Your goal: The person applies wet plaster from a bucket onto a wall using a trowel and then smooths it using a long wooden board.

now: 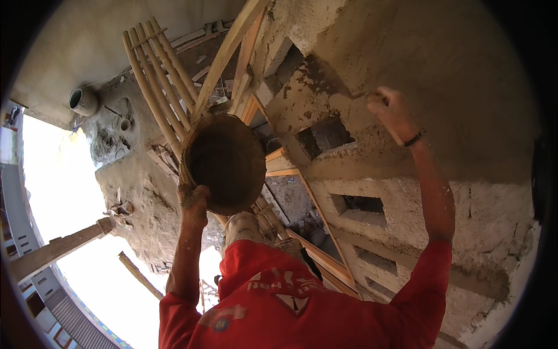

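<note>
My left hand (195, 200) is closed on the rim of a round, mud-crusted bucket (226, 160), held tilted in front of my body. The bucket's inside is dark, and I cannot make out how much is in it. Raised at the right, my right hand (395, 113) is closed around the handle of a trowel (356, 95). Only its thin bent neck shows clearly; the blade blends into a dark wet patch on the wall. That patch of wet mortar (319, 75) lies on the wall (378, 64), just above a square opening (325, 136).
More rectangular openings (361, 205) run down the rough wall. Wooden frames (325, 250) stand beside it. A bamboo ladder-like rack (157, 75) and a curved beam (229, 49) rise beyond the bucket. At far left are a second bucket (84, 102) and a concrete post (58, 250).
</note>
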`<action>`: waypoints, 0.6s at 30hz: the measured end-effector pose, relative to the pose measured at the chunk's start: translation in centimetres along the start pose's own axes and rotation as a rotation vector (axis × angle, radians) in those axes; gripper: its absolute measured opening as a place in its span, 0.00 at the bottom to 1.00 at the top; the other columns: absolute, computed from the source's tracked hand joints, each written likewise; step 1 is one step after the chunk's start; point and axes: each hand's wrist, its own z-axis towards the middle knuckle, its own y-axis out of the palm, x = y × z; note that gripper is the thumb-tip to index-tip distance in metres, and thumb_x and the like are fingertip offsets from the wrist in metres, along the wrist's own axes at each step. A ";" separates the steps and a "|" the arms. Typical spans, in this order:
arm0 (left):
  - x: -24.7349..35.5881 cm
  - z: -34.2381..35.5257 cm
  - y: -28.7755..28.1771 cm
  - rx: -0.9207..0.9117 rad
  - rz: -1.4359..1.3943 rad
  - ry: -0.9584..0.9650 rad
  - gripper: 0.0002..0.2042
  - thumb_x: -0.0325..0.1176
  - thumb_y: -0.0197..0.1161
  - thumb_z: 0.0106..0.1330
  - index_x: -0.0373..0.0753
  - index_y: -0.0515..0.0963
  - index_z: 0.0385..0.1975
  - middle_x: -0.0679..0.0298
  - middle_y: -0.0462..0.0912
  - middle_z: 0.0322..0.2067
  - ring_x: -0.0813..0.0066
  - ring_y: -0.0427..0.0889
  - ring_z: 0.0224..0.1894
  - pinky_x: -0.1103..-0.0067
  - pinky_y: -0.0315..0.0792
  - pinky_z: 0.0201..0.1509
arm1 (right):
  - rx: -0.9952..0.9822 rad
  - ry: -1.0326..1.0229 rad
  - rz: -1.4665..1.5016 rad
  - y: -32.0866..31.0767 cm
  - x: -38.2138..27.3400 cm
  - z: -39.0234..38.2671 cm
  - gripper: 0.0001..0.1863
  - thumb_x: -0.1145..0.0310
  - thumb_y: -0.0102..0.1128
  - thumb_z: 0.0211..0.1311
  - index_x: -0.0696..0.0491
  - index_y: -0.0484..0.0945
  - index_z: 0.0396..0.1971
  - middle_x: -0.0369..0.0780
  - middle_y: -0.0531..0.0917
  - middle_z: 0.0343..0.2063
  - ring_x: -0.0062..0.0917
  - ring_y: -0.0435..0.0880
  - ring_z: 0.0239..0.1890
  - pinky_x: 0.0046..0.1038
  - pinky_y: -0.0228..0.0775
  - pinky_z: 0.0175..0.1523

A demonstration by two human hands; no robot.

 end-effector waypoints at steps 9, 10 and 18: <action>0.5 -0.8 2.5 0.037 -0.114 -0.273 0.14 0.20 0.55 0.49 0.31 0.74 0.38 0.64 0.76 0.30 0.77 0.74 0.31 0.79 0.70 0.31 | -0.063 0.222 0.213 -1.9 -1.2 -5.1 0.27 0.67 0.59 0.55 0.63 0.68 0.54 0.41 0.79 0.38 0.18 0.76 0.31 0.22 0.70 0.34; 0.8 -0.8 3.6 0.016 -0.124 -0.280 0.13 0.20 0.55 0.49 0.31 0.74 0.37 0.65 0.76 0.29 0.78 0.73 0.29 0.79 0.69 0.30 | -0.115 0.076 0.126 1.1 0.2 -6.4 0.25 0.68 0.59 0.54 0.62 0.69 0.53 0.44 0.79 0.40 0.24 0.78 0.34 0.27 0.71 0.38; -1.4 -1.1 8.1 -0.345 0.445 0.099 0.06 0.21 0.55 0.52 0.35 0.74 0.30 0.65 0.75 0.27 0.77 0.73 0.29 0.80 0.67 0.28 | -0.151 -0.414 -0.720 15.3 1.1 -10.9 0.18 0.68 0.54 0.54 0.52 0.73 0.47 0.43 0.76 0.27 0.36 0.80 0.34 0.36 0.72 0.37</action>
